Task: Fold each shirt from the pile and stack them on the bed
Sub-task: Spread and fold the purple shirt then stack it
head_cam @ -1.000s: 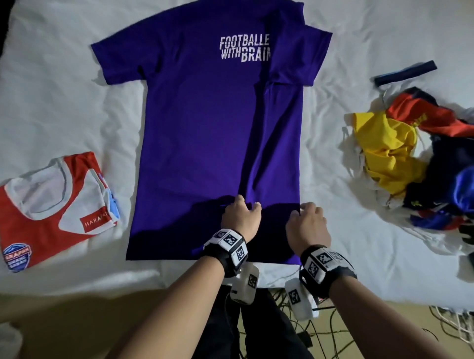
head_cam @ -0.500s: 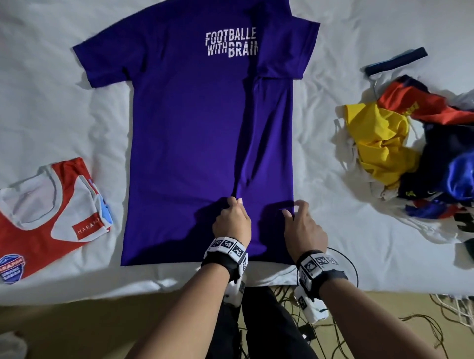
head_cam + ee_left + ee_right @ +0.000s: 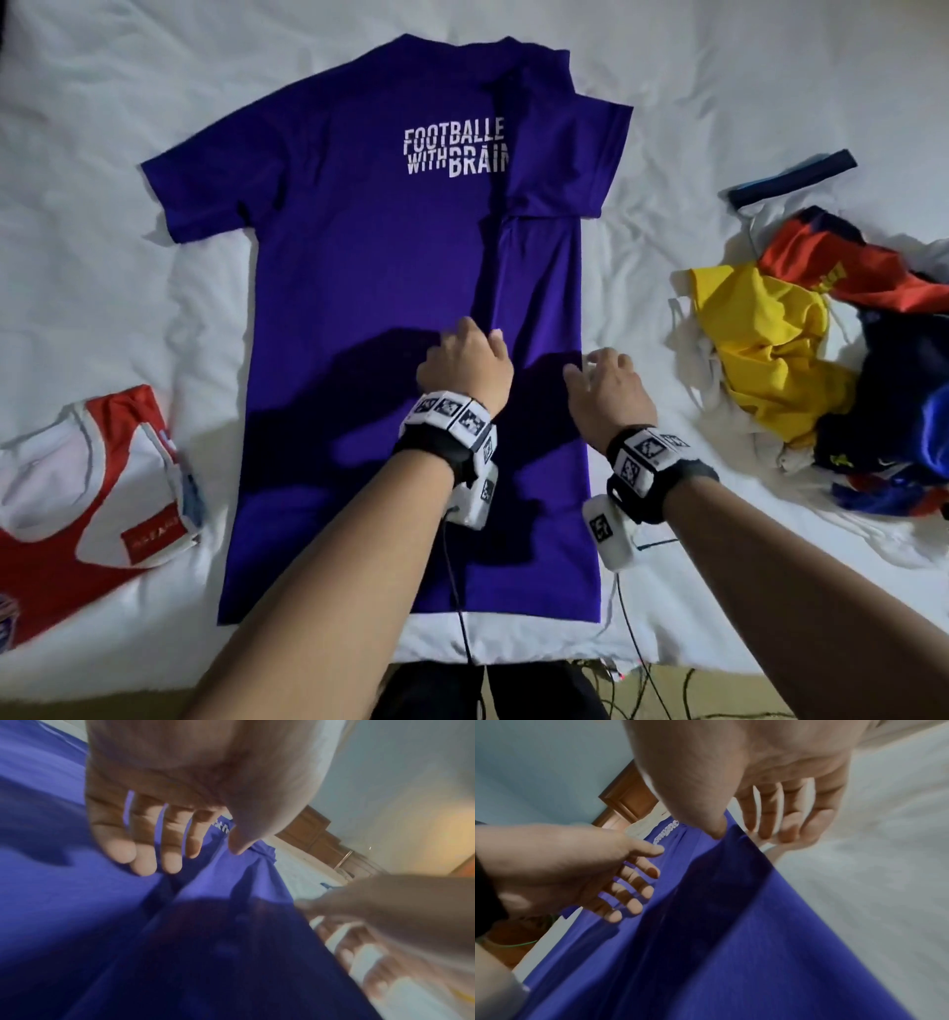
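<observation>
While a white-sheeted bed (image 3: 128,92) carries everything in view, a purple shirt (image 3: 369,267) lies flat across its middle, back side up, with white lettering reading "FOOTBALLE WITH BRAIN" partly covered where the shirt's right-hand side is folded inward as a long strip running from shoulder to hem; the sleeve on that side juts out past the fold, while the opposite sleeve lies spread on the sheet. Heaped at the bed's right edge, well apart from the purple shirt, sits the pile of unfolded shirts (image 3: 821,360) in yellow, red, navy and blue. At the near left, a folded red and white shirt (image 3: 87,514) rests on the sheet just beside the purple shirt's lower hem. Both forearms reach in from the near edge, each wearing a black band with white marker blocks. The left hand (image 3: 464,362) hovers palm down at the inner edge of the folded strip, its grip loose, fingers (image 3: 149,850) spread and gently bent with the tips at or just above the cloth, closed around nothing. The right hand (image 3: 611,390) sits over the shirt's outer folded edge, thumb toward the purple cloth and fingers (image 3: 790,815) hanging relaxed over the white sheet, its grip likewise slack and holding nothing
</observation>
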Action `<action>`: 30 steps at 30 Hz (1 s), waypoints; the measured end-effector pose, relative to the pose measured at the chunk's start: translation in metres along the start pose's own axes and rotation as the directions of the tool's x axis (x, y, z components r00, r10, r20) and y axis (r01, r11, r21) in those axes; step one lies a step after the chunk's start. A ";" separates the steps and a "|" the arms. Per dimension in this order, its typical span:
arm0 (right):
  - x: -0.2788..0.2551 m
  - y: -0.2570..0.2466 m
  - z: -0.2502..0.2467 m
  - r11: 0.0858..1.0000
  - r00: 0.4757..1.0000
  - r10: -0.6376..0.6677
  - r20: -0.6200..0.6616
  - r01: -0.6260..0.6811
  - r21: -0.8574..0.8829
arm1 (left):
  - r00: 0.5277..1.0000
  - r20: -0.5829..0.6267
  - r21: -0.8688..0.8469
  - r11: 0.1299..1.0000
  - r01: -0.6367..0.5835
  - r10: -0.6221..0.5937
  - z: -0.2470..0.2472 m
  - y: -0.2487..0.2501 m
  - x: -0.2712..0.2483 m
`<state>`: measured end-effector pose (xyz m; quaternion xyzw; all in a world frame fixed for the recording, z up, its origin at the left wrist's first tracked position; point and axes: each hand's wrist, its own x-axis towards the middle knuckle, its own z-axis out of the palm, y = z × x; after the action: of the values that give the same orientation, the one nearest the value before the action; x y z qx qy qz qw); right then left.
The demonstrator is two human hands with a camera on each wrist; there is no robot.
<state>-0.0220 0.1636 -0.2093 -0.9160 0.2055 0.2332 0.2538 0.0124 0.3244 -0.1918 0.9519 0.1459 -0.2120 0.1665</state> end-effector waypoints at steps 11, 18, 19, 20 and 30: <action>0.059 -0.011 0.011 0.996 0.988 0.012 -0.154 0.002 0.091 | 0.994 -0.100 0.010 1.000 -0.029 0.030 0.021 0.007 0.071; 0.058 -0.018 0.013 1.000 0.976 0.021 -0.215 -0.017 0.023 | 0.973 -0.225 0.029 0.998 0.054 -0.046 0.008 0.011 0.073; 0.057 -0.021 0.015 1.000 0.961 -0.015 -0.276 0.015 -0.004 | 0.951 -0.301 0.111 0.993 -0.041 0.073 0.009 0.014 0.070; 0.056 -0.023 0.018 0.996 0.936 -0.090 -0.340 0.080 -0.046 | 0.914 -0.333 0.204 0.964 -0.171 0.232 0.013 0.016 0.068; 0.059 0.014 0.039 0.796 0.883 -0.468 -0.011 0.416 -0.440 | 0.917 -0.074 0.436 0.840 -0.323 0.391 0.030 -0.037 0.096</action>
<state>0.0065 0.1592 -0.2753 -0.9835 -0.0555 0.1511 0.0824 0.0723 0.3667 -0.2708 0.9894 -0.0701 -0.1261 -0.0149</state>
